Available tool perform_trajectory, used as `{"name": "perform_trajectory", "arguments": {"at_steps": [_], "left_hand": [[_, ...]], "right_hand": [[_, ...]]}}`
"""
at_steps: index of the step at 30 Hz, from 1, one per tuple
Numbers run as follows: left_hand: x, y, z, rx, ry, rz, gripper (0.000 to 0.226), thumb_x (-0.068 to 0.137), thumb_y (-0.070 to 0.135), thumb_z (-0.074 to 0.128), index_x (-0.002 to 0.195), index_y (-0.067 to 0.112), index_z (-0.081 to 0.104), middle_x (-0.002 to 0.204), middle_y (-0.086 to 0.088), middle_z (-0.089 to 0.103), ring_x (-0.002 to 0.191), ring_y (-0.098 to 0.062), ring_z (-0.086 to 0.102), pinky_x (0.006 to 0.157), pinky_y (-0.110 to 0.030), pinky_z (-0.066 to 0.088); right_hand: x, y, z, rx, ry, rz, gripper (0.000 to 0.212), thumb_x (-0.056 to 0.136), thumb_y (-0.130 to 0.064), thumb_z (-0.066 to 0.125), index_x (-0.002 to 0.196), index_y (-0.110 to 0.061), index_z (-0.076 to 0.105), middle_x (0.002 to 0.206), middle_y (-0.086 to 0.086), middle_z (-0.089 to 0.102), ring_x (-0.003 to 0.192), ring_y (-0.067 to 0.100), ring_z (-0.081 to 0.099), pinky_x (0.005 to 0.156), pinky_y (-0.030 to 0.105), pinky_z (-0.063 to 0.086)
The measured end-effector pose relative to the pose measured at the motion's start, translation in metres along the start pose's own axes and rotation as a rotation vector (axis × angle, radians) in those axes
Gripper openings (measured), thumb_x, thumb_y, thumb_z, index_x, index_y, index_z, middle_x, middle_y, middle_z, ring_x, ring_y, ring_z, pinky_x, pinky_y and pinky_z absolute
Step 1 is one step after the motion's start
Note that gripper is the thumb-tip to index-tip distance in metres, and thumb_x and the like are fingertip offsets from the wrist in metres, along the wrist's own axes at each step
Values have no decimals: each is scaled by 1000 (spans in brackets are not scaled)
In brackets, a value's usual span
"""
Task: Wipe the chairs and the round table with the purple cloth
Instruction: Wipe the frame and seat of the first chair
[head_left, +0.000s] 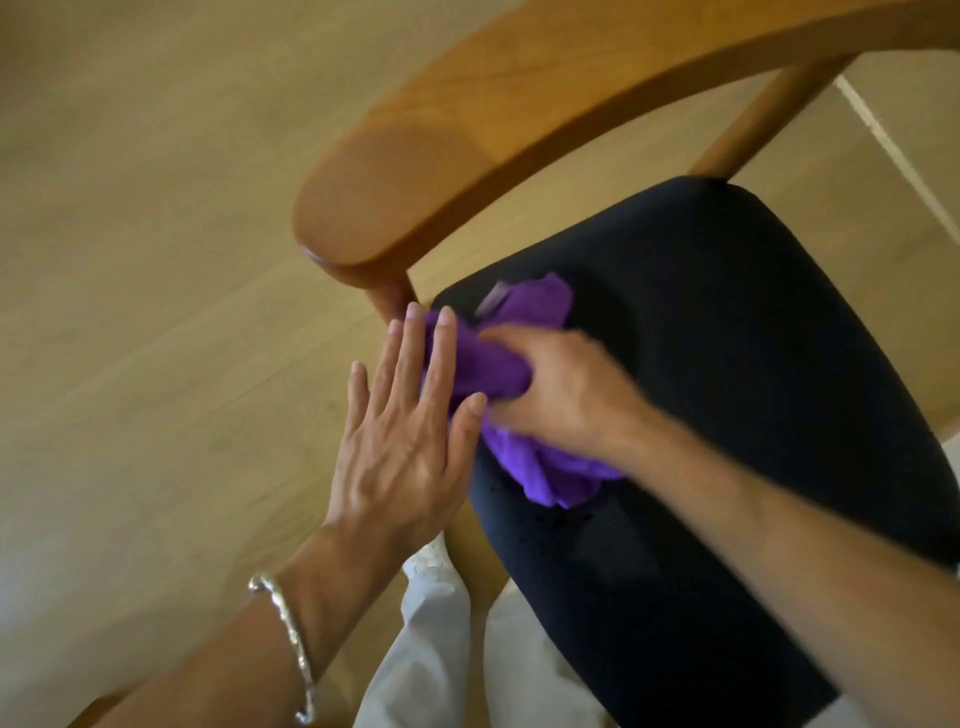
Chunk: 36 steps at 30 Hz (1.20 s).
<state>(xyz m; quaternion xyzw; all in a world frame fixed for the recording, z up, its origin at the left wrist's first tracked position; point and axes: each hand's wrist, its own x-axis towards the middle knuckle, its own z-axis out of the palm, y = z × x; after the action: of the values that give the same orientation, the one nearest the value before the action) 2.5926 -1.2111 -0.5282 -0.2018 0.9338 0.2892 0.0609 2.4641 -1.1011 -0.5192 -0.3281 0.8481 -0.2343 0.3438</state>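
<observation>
Purple cloth (498, 364): thin, soft fabric, crumpled into loose folds, with a pale tag at the far edge. Located on the near-left corner of the black seat pad (727, 364), just beside the front post of the wooden armrest (415, 171).

Right hand (561, 384): grip closed on the cloth, fingers curled into the bunched middle and pressing it down on the pad. Blurred, so finer finger placement not readable.

Left hand (410, 431): grip wide, holding nothing. Fingers straight and together, laid along the pad's left edge, with fingertips and thumb touching the cloth. Silver bracelet (291, 639) at the wrist.

Chair: orange-brown wood frame, curved armrest sweeping away to the far right, dark upholstered pad. Small specks on the pad just near of the cloth, nature unclear.

Progress, as judged: one chair in hand, seat wipe under way at a single corner. No telling whether the rest of the pad, the armrest or the frame has been wiped. Other chairs and the round table out of view, so probably left to do.

Surroundings: pale wood floor (130, 260) to the left and far side; white garment (431, 623) at the near edge.
</observation>
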Motion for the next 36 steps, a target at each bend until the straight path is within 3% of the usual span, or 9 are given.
{"name": "perform_trajectory", "arguments": {"at_steps": [7, 12, 16, 19, 22, 26, 28, 33, 36], "left_hand": [[42, 44, 20, -32, -34, 77, 59, 93, 56, 3, 143, 34, -17, 156, 4, -10, 142, -10, -13, 115, -40, -2], [51, 47, 23, 18, -58, 82, 57, 94, 55, 4, 142, 36, -20, 156, 4, -12, 143, -10, -14, 115, -40, -3], [48, 45, 21, 46, -56, 56, 56, 94, 55, 6, 140, 40, -22, 153, 9, -15, 142, -7, -13, 115, -41, -3], [41, 55, 19, 76, -69, 60, 54, 91, 58, 0, 137, 43, -25, 153, 11, -17, 141, -5, -16, 116, -40, -4], [37, 68, 16, 121, -84, 84, 56, 89, 59, -4, 138, 40, -25, 154, 8, -16, 141, -6, -19, 116, -38, -7], [39, 84, 21, 119, -88, 117, 58, 89, 60, -5, 141, 38, -20, 153, 8, -16, 141, -6, -18, 116, -38, -7], [47, 90, 26, 103, -93, 147, 56, 90, 60, -4, 139, 41, -21, 154, 10, -16, 141, -5, -18, 116, -38, -7], [75, 106, 32, 48, -67, 179, 53, 93, 57, 2, 139, 42, -21, 157, 7, -11, 142, -6, -14, 115, -38, -5], [83, 115, 36, 53, -90, 182, 55, 91, 58, -1, 139, 41, -22, 157, 6, -12, 142, -7, -15, 115, -37, -6]], "right_hand": [[9, 121, -138, -32, 533, 344, 54, 71, -36, 65, 124, -32, 56, 109, -11, 60, 109, 21, 57, 88, 24, 39], [28, 147, -106, 1, 496, 443, 51, 80, -32, 66, 129, -33, 53, 123, -1, 61, 117, 25, 53, 93, 30, 38], [24, 108, -63, -88, 369, 333, 61, 74, -35, 70, 132, -32, 52, 129, 2, 59, 122, 25, 51, 97, 36, 40], [3, 71, 4, -178, 367, 85, 46, 70, -33, 72, 115, -26, 62, 110, 3, 65, 102, 29, 61, 83, 37, 48], [-20, 45, 48, -248, 260, -8, 47, 77, -40, 69, 118, -25, 54, 112, 2, 62, 108, 24, 58, 95, 44, 45], [-34, 50, 32, -244, 152, -67, 40, 85, -35, 64, 120, -17, 54, 109, 2, 63, 101, 23, 60, 85, 38, 45], [-32, 67, -5, -228, 171, -21, 39, 87, -38, 60, 123, -25, 54, 112, 3, 61, 100, 26, 60, 80, 37, 47], [-25, 148, -107, -115, 461, 315, 65, 82, -42, 66, 141, -29, 42, 133, 6, 51, 120, 27, 49, 96, 36, 43], [-18, 189, -108, -112, 357, 532, 81, 75, -71, 56, 145, -38, 30, 146, 6, 39, 134, 36, 36, 106, 52, 36]]}}
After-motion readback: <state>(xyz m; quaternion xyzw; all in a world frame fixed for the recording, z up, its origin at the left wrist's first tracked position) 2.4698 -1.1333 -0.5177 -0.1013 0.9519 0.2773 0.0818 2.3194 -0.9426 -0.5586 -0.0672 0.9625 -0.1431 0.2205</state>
